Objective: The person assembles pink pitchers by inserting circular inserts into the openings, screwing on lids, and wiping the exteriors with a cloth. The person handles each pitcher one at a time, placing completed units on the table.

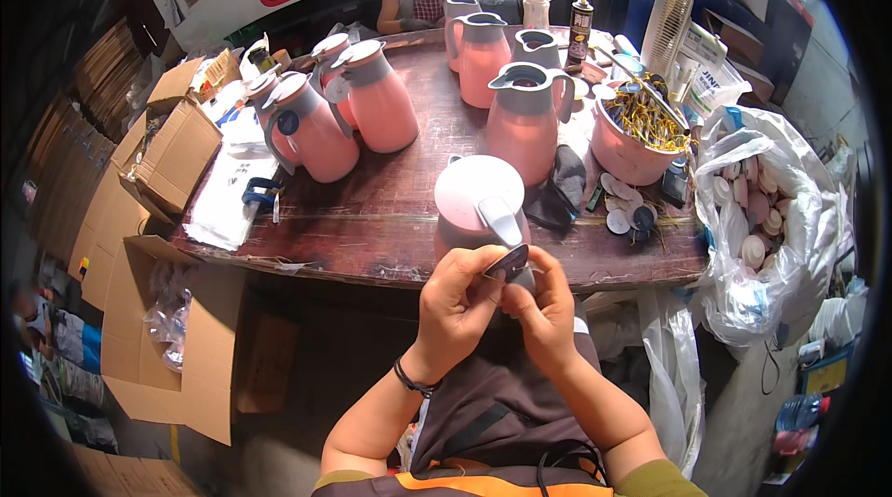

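Both hands meet at the near worktop (390, 228) edge, just short of the pink jug (478, 204) — its handle points back at them. The left hand (455, 307) has its grip closed on a small dark tab (509, 261), long axis slanting up-right; the right hand (546, 311) pinches just beside it, forearms bent inward.

A dark wooden table (372, 218) fills the centre. Flattened cardboard boxes (111, 209) pile at nine o'clock, a white fan (669, 23) stands at two o'clock.
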{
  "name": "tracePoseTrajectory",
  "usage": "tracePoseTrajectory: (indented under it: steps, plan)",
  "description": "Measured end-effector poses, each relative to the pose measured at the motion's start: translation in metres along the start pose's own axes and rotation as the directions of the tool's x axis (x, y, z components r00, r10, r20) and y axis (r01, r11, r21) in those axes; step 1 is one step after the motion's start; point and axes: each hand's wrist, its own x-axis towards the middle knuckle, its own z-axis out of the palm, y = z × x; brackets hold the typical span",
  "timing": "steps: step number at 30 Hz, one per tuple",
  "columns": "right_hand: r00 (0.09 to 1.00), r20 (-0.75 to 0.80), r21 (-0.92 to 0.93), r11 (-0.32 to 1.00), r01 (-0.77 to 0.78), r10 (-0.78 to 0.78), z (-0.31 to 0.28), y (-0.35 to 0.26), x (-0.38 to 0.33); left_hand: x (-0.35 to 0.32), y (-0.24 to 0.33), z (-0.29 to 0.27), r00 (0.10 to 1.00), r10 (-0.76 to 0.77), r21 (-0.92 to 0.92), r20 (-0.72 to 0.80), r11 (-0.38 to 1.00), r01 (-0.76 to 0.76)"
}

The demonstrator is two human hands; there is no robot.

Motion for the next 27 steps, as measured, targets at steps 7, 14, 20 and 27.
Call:
tracePoseTrajectory:
  steps: [7,14,20,27]
  plan:
    - [0.974,-0.125,-0.409,0.904,0.124,-0.19,-0.008,0.003,0.006,-0.014,-0.01,-0.006,0.847,-0.526,-0.574,-0.075,0.718,0.395]
    - [0.691,0.281,-0.769,0.275,0.577,-0.666,-0.007,-0.01,0.022,-0.025,-0.001,0.007,0.948,-0.298,-0.318,-0.11,0.914,0.251]
    - [0.689,0.36,-0.789,0.188,0.585,-0.629,-0.004,-0.018,0.027,-0.019,-0.002,0.0,0.993,-0.067,-0.046,-0.101,0.997,0.062]
    - [0.66,0.362,-0.748,0.218,0.627,-0.658,-0.008,-0.017,0.035,-0.01,0.01,-0.004,0.982,-0.184,0.029,-0.031,0.982,0.185]
